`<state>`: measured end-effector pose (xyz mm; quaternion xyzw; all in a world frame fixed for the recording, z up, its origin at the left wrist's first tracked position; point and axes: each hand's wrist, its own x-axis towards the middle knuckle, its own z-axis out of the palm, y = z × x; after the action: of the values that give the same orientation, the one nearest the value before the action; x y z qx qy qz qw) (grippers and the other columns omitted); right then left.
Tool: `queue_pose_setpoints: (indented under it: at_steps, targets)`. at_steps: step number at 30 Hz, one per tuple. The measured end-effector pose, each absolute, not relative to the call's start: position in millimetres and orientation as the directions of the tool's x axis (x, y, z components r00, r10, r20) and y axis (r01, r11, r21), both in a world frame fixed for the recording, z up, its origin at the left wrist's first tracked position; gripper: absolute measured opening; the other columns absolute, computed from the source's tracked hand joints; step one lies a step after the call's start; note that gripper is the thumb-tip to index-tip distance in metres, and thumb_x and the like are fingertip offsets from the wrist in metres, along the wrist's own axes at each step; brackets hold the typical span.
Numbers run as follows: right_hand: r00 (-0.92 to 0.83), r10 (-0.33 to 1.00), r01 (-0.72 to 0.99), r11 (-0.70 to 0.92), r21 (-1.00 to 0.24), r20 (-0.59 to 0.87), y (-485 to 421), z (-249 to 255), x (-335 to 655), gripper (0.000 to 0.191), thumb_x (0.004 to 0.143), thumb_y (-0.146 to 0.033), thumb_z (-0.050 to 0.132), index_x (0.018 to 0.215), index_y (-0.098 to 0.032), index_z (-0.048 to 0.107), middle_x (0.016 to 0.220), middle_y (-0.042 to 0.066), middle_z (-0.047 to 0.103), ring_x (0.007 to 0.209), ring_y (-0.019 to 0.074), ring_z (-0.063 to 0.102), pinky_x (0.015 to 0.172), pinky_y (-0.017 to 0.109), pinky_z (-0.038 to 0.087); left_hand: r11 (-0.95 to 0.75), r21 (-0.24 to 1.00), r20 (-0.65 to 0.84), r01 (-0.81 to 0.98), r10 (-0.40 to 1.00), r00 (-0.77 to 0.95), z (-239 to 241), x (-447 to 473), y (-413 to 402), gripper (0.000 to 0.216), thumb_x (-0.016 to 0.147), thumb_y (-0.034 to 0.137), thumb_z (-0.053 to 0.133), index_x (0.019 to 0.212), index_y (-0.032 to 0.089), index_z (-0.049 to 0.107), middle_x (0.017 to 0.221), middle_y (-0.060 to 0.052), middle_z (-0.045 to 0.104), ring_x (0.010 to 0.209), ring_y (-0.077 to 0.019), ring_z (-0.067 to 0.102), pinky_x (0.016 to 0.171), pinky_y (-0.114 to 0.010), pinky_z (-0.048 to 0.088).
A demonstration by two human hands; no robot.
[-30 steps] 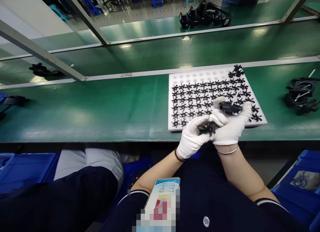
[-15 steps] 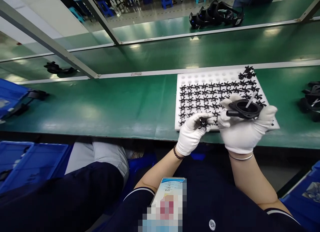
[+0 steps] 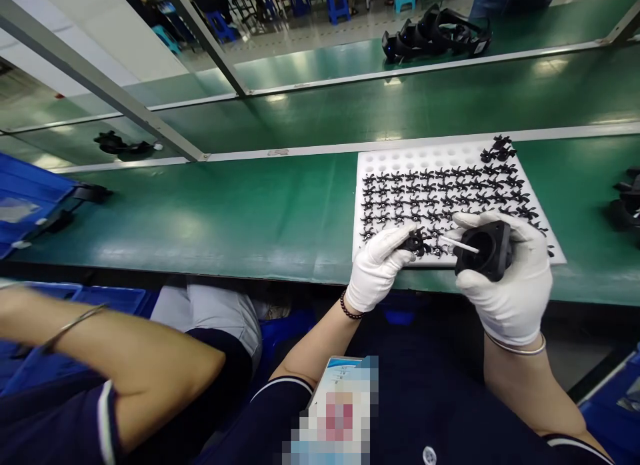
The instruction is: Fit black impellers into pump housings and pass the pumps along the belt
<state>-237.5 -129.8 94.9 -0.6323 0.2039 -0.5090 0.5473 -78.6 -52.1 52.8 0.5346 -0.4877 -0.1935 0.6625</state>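
Remote view: I see the left hand (image 3: 376, 266) clamped on one black impeller (image 3: 414, 243), the right hand (image 3: 523, 285) around a black housing (image 3: 500, 246), white shaft (image 3: 457, 244) jutting left. Parts are separate; further impellers (image 3: 428, 175) fill rows in the foam tray (image 3: 533, 199) on the bench (image 3: 260, 211).

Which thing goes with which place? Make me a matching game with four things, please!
Things
1. Small black bladed wheel
2. Hollow black housing with white rod
3. White foam tray with round holes
4. Dark beaded bracelet

Places
A. On the green tabletop
B. Around the left wrist
C. In the white-gloved right hand
D. In the white-gloved left hand

Pairs: 1-D; 2-C; 3-A; 4-B
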Motion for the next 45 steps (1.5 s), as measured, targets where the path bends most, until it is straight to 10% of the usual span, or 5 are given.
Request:
queue_pose_setpoints:
  at_steps: [12, 31, 36, 40, 45]
  targets:
    - [0.522, -0.745, 0.082, -0.441, -0.894, 0.416, -130, 78, -239, 0.085, 0.063, -0.036, 0.092, 0.139, -0.031, 0.055, 0.129, 0.007, 0.063, 0.114, 0.028, 0.064, 0.106, 0.047, 0.051, 0.338, 0.912, 0.143, 0.232, -0.792, 0.593, 47, -78, -54, 0.034, 0.084, 0.046, 0.073, 0.104, 0.019, 0.073, 0.104, -0.007, 0.075, 0.09, -0.0167, 0.072, 0.066, -0.021, 0.058]
    - [0.65, -0.679, 0.024, -0.431, -0.902, 0.342, -138, 70, -231, 0.08, 0.069, -0.04, 0.087, 0.141, -0.03, 0.052, 0.131, 0.008, 0.063, 0.118, 0.0278, 0.062, 0.107, 0.046, 0.049, 0.337, 0.936, 0.263, 0.1, -0.861, 0.436, 59, -73, -44, 0.046, 0.077, 0.028, 0.082, 0.12, 0.025, 0.069, 0.111, -0.005, 0.074, 0.106, -0.0231, 0.07, 0.096, -0.038, 0.059]
    - [0.563, -0.782, 0.196, -0.185, -0.963, 0.266, -126, 61, -216, 0.071, 0.078, -0.049, 0.078, 0.141, -0.029, 0.051, 0.14, 0.008, 0.055, 0.122, 0.0259, 0.059, 0.097, 0.037, 0.055, 0.341, 0.925, 0.236, 0.17, -0.863, 0.446, 64, -88, -46, 0.051, 0.076, 0.029, 0.083, 0.123, 0.024, 0.067, 0.111, -0.007, 0.074, 0.105, -0.0241, 0.07, 0.093, -0.038, 0.061]
    - [0.55, -0.83, 0.326, 0.113, -0.939, 0.092, -113, 59, -207, 0.047, 0.092, -0.057, 0.056, 0.129, -0.028, 0.06, 0.128, 0.008, 0.061, 0.077, 0.0167, 0.066, 0.051, 0.024, 0.053, 0.244, 0.955, 0.156, 0.168, -0.897, 0.413, 69, -94, -42, 0.048, 0.079, 0.032, 0.079, 0.124, 0.022, 0.067, 0.115, -0.009, 0.073, 0.085, -0.0206, 0.072, 0.067, -0.031, 0.064]
    - [0.622, -0.782, 0.414, 0.371, -0.831, -0.04, -105, 61, -199, 0.043, 0.093, -0.059, 0.049, 0.119, -0.028, 0.065, 0.092, 0.002, 0.067, 0.05, 0.0106, 0.052, 0.038, 0.021, 0.039, 0.214, 0.962, 0.271, -0.169, -0.817, 0.509, 67, -89, -39, 0.042, 0.074, 0.03, 0.083, 0.114, 0.023, 0.072, 0.102, -0.007, 0.073, 0.061, -0.013, 0.064, 0.061, -0.031, 0.061]
